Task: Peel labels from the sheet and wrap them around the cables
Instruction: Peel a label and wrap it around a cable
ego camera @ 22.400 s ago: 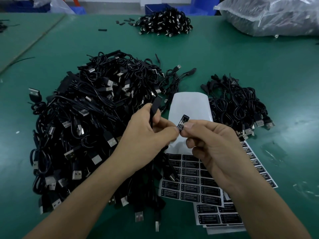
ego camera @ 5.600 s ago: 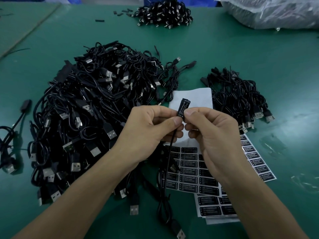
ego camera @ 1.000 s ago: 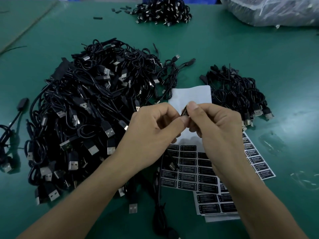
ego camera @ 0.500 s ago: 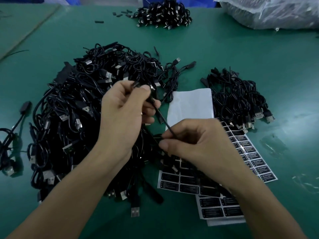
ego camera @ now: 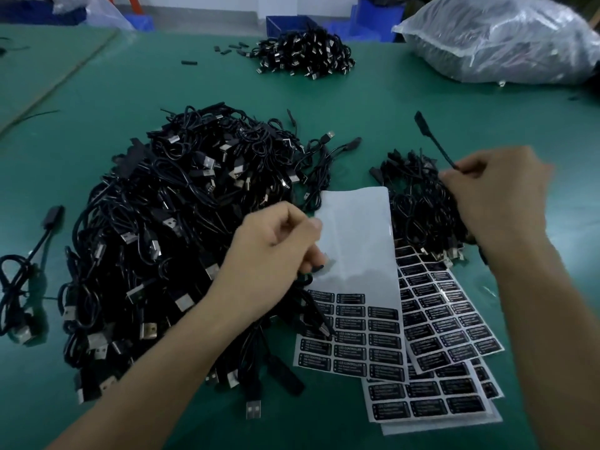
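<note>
Green bench (ego camera: 406, 102). Right hand (ego camera: 496, 203) raised over small heap of black cables (ego camera: 418, 203), fingers pinched shut on thin black cable (ego camera: 433, 141), its plug end sticking up and away. Left hand (ego camera: 276, 251) loosely curled at near edge of large heap of black USB cables (ego camera: 168, 228), fingers closed on another black cable end (ego camera: 308, 277) beside the top sheet. Hands well apart. White label sheet with black printed labels (ego camera: 357, 319) flat on bench between the heaps, upper part bare, overlapping further label sheets (ego camera: 451, 336). Clear plastic bag (ego camera: 500, 37) at far right.
</note>
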Demonstrator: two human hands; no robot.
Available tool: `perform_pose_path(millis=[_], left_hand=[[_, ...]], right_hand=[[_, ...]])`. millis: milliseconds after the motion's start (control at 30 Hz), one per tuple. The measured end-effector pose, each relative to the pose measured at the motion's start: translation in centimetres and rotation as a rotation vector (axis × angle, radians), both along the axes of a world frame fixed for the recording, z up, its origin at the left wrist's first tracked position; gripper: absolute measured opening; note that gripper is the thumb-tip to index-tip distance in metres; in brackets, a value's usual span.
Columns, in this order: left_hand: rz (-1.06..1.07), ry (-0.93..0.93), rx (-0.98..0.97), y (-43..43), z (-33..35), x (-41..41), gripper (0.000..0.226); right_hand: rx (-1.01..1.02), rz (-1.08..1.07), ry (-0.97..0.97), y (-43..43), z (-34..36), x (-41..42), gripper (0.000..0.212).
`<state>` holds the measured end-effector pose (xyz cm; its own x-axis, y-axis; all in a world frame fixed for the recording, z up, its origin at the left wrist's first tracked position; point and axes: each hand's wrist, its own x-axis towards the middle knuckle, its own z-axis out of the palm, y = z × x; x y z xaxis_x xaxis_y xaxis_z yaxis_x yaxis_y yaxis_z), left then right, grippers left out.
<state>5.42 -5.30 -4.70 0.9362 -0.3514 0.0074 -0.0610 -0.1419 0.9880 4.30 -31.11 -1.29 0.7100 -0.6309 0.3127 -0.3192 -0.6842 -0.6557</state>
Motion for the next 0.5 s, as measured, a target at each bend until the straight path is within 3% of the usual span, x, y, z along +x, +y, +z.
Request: perform_pose_path(millis=[133, 233, 333, 500], left_hand=[[-0.069, -0.057, 0.122, -0.1, -0.7, -0.2, 0.019], [-0.070, -0.098, 0.190, 0.0, -0.9, -0.1, 0.020], [-0.109, -0.145, 0.308, 0.0, -0.8, -0.2, 0.021], [-0.176, -0.297, 0.537, 0.0, -1.4, -0.2, 0.025]], right_hand=[[-0.072, -0.045, 0.154, -0.1, 0.1, 1.3, 0.033], [-0.229, 0.042, 0.125, 2.1, 0.1, 1.7, 0.027], [-0.256, 0.286, 0.113, 6.2, 0.1, 2.2, 0.018], [-0.091, 0.693, 0.127, 14.7, 0.5, 2.7, 0.013]])
